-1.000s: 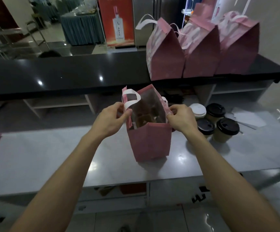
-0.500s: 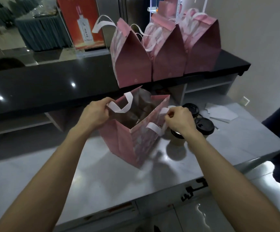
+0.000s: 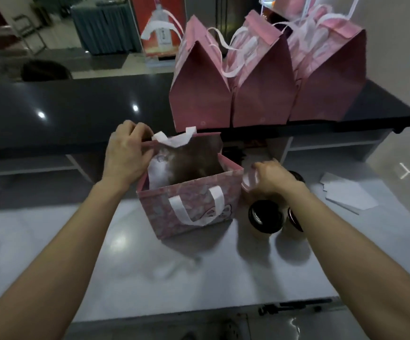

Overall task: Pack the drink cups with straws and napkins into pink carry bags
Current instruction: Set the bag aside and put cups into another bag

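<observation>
An open pink carry bag (image 3: 194, 204) with white handles stands on the grey worktop (image 3: 150, 266). My left hand (image 3: 125, 155) grips its far left rim beside one handle. Something white (image 3: 158, 174) shows inside the bag against its left wall; the rest of the inside is dark. My right hand (image 3: 271, 177) is just right of the bag, its fingers curled down over the lid of a white-lidded cup (image 3: 248, 180). A black-lidded cup (image 3: 264, 218) stands in front of it. My right forearm partly covers a second black-lidded cup (image 3: 294, 223).
Three closed pink bags (image 3: 260, 94) stand in a row on the raised black counter (image 3: 76, 111) behind. White paper sheets (image 3: 351, 195) lie at the right of the worktop. Open shelves sit under the counter.
My right hand let go of the bag's handle and moved right onto the white-lidded cup. The bag now stands square and wide open, with my left hand still on its rim.
</observation>
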